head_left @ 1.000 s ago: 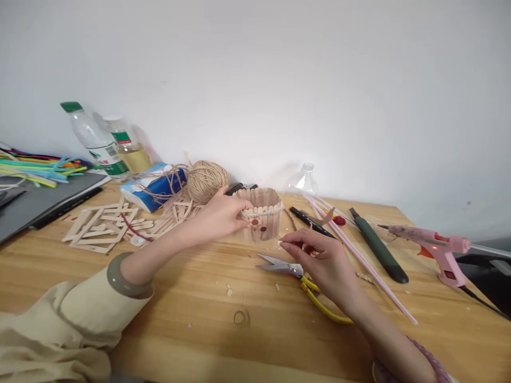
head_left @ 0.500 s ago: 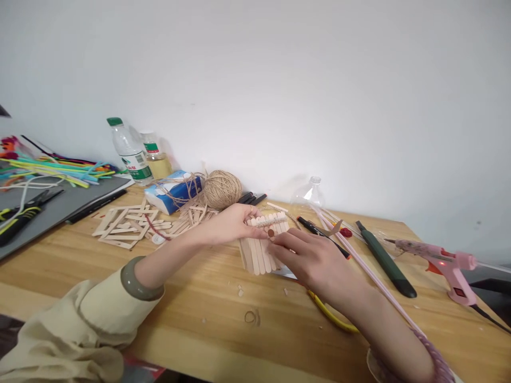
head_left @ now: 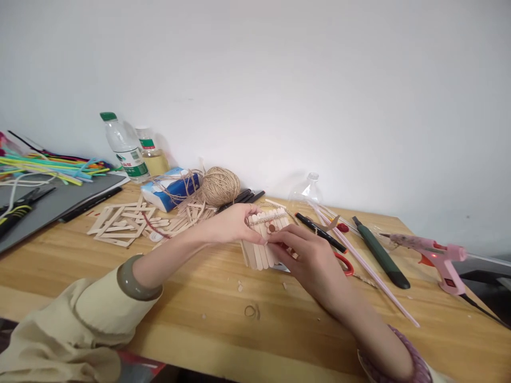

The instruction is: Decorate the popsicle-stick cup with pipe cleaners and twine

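My left hand [head_left: 227,226] is closed around a small cup made of wooden craft sticks [head_left: 259,250], gripping it near its rim. The cup is tipped on its side over the wooden table [head_left: 199,298], with a pale braided band and small brown dots on its wall. My right hand [head_left: 309,260] comes in from the right, its fingers bent and the fingertips pressed against the cup's wall at the dots. A red loop handle [head_left: 345,264] shows just right of my right hand; the rest of that tool is hidden under the hand.
Loose craft sticks [head_left: 123,221], a twine ball [head_left: 219,186], a blue tissue pack [head_left: 167,190] and two bottles [head_left: 123,146] lie at the back left. To the right lie a black marker [head_left: 321,232], pink straws [head_left: 367,268], a dark green knife [head_left: 381,254] and a pink glue gun [head_left: 437,252].
The cup stood upright in my left hand and now lies tipped on its side. My right hand left the scissors, moved to the cup and now presses on its wall.
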A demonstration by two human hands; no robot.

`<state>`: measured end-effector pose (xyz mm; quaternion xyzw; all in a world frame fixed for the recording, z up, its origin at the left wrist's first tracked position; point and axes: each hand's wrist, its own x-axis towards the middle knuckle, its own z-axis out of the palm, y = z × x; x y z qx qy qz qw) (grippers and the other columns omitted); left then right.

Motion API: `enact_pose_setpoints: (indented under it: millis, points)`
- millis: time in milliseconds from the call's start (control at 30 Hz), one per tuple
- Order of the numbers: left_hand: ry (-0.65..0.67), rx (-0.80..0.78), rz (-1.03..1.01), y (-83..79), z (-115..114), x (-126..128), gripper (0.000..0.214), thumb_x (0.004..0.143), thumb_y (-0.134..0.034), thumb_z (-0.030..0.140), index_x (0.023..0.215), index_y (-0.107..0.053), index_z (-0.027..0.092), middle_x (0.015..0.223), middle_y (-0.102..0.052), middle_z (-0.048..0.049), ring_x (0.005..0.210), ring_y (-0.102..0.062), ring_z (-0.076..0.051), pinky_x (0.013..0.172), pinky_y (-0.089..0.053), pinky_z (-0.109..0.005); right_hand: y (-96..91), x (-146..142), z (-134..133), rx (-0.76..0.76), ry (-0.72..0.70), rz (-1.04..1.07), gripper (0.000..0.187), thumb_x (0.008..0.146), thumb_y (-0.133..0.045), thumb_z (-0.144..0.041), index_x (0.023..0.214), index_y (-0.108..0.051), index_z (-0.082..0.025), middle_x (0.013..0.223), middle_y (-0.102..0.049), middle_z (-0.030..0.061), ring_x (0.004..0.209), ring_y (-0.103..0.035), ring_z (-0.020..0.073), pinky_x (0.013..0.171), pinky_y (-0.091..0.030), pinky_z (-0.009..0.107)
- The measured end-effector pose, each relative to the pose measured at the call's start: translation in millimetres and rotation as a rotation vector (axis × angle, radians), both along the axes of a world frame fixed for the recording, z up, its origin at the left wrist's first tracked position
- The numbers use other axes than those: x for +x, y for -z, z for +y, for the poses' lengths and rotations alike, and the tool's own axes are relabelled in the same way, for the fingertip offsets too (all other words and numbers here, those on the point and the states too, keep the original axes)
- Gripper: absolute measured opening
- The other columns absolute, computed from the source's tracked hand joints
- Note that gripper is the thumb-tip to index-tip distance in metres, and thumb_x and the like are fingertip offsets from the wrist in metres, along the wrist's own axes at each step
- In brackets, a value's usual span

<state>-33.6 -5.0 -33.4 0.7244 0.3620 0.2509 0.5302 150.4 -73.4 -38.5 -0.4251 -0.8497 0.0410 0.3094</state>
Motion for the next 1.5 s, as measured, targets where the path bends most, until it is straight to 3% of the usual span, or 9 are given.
enact_pose_setpoints:
  millis: [200,467,800,1100,1267,1500]
  points:
    - [-0.020,0.018,0.052,-2.5,-2.7,3.3,0.034,0.058,-0.071,0.017,0.089,-0.058,0.013,0.079,-0.062,0.0003,0.072,-0.059,-0.015,0.064,-0.045,-0.025,10.9,-6.8,-2.2,0.033,0.044,0.067,0.015,0.084,-0.051,-0.014,0.083,-0.065,-0.016,0.077,-0.063,0.0051,0.065,-0.057,0.0128,0.055,-0.045,0.022]
    - [0.004,0.045,0.063,-3.0,-4.9,5.4,0.034,0.057,-0.069,0.015,0.091,-0.062,0.013,0.080,-0.064,0.0015,0.075,-0.060,-0.015,0.067,-0.044,-0.024,21.4,-14.3,-6.0,0.383,0.086,-0.099,0.015,0.082,-0.051,-0.012,0.075,-0.064,-0.014,0.070,-0.063,0.0059,0.062,-0.059,0.0144,0.056,-0.047,0.025]
    - [-0.015,-0.021,0.040,-1.9,-3.5,2.0,0.027,0.058,-0.070,0.021,0.083,-0.064,0.013,0.076,-0.065,0.0012,0.073,-0.060,-0.016,0.065,-0.044,-0.024,26.3,-10.7,-3.4,0.535,0.107,-0.197,0.009,0.083,-0.055,-0.012,0.082,-0.064,-0.013,0.071,-0.065,0.0051,0.064,-0.060,0.0145,0.058,-0.047,0.025]
    - [0.020,-0.073,-0.036,-2.2,-4.6,1.3,0.024,0.061,-0.068,0.018,0.084,-0.065,0.014,0.077,-0.066,0.0013,0.072,-0.059,-0.014,0.066,-0.044,-0.022,27.8,-10.7,-3.7,0.290,0.065,0.068,0.009,0.085,-0.055,-0.014,0.084,-0.063,-0.017,0.076,-0.064,0.0054,0.068,-0.062,0.0146,0.058,-0.050,0.025]
    - [0.017,-0.093,-0.075,-6.6,-7.4,1.3,0.025,0.061,-0.069,0.017,0.086,-0.066,0.014,0.080,-0.068,0.0001,0.076,-0.061,-0.015,0.069,-0.045,-0.023,25.9,-11.1,-4.2,0.299,0.031,0.124,0.010,0.083,-0.056,-0.011,0.087,-0.062,-0.016,0.079,-0.065,0.0069,0.074,-0.063,0.0160,0.062,-0.051,0.027]
    - [0.024,-0.108,-0.137,-7.2,-7.5,3.6,0.026,0.059,-0.069,0.012,0.085,-0.068,0.014,0.079,-0.070,0.0020,0.076,-0.062,-0.014,0.072,-0.046,-0.023,23.0,-13.5,-5.8,0.315,0.078,0.161,0.008,0.081,-0.057,-0.010,0.081,-0.061,-0.017,0.071,-0.062,0.0041,0.066,-0.060,0.0148,0.055,-0.048,0.026]
